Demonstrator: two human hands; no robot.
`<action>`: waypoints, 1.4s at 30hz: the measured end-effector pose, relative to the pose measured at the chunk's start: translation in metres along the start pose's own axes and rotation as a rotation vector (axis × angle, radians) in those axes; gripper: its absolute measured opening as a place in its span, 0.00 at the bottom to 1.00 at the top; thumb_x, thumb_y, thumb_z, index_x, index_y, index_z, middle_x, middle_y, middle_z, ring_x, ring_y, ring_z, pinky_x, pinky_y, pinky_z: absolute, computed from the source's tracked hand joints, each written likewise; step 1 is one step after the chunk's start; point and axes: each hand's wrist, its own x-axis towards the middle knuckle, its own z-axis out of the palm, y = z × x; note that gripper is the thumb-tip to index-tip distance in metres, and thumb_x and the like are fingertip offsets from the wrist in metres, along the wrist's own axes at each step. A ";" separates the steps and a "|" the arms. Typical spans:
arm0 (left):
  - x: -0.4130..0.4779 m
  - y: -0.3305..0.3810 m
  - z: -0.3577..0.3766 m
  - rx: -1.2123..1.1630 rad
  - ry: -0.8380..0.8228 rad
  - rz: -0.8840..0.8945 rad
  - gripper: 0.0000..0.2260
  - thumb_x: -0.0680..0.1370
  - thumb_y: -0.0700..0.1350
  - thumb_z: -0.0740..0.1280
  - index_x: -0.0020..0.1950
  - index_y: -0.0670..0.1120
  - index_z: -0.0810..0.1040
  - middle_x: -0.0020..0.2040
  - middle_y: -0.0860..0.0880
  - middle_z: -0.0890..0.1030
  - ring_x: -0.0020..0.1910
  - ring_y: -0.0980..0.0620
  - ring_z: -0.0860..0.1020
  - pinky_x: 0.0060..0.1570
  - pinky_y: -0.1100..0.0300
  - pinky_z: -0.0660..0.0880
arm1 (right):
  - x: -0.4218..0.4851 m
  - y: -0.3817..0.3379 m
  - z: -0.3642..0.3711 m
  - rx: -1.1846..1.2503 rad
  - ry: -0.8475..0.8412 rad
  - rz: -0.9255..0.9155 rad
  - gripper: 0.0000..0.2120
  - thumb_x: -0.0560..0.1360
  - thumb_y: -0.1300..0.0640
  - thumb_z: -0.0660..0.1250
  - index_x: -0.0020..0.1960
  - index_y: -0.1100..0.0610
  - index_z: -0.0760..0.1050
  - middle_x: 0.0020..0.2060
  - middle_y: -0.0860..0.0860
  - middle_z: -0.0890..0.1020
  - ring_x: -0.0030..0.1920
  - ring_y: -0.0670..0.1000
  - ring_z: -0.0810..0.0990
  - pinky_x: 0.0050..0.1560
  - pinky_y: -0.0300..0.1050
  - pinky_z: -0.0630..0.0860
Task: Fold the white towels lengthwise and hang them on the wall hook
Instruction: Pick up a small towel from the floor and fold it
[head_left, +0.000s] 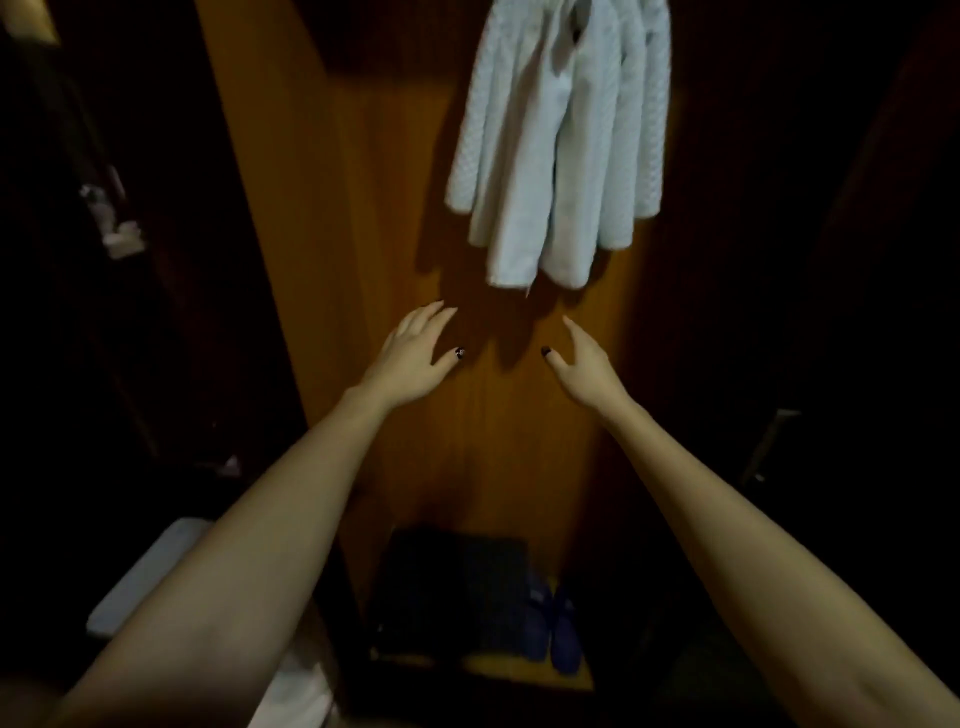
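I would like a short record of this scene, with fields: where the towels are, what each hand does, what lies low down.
towels: white towels hang bunched in front of the wooden panel; hook out of view
left hand: left hand open, below the towels, apart from them
right hand: right hand open, below the towels, apart from them
low down: blue slippers

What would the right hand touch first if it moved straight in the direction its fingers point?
Probably the lower ends of the white towels hanging above the right hand; depth is unclear.
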 end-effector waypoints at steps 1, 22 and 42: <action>-0.032 -0.006 0.002 0.020 -0.046 -0.033 0.28 0.81 0.54 0.59 0.78 0.50 0.54 0.79 0.49 0.54 0.77 0.47 0.52 0.75 0.47 0.52 | -0.022 -0.004 0.016 -0.028 -0.079 0.009 0.31 0.82 0.51 0.61 0.79 0.56 0.52 0.77 0.57 0.60 0.76 0.57 0.59 0.74 0.52 0.59; -0.426 -0.187 -0.011 0.171 -0.333 -0.649 0.30 0.79 0.52 0.64 0.78 0.48 0.58 0.78 0.45 0.57 0.76 0.45 0.56 0.74 0.50 0.55 | -0.210 -0.124 0.339 -0.372 -0.929 -0.310 0.31 0.81 0.50 0.59 0.80 0.52 0.48 0.76 0.60 0.58 0.74 0.65 0.57 0.71 0.62 0.61; -0.440 -0.506 0.109 -0.003 -0.486 -0.882 0.30 0.79 0.48 0.65 0.78 0.44 0.57 0.77 0.44 0.60 0.74 0.44 0.61 0.71 0.50 0.62 | -0.100 -0.131 0.704 -0.319 -1.162 -0.226 0.27 0.79 0.58 0.62 0.76 0.57 0.61 0.70 0.61 0.68 0.70 0.63 0.66 0.69 0.57 0.66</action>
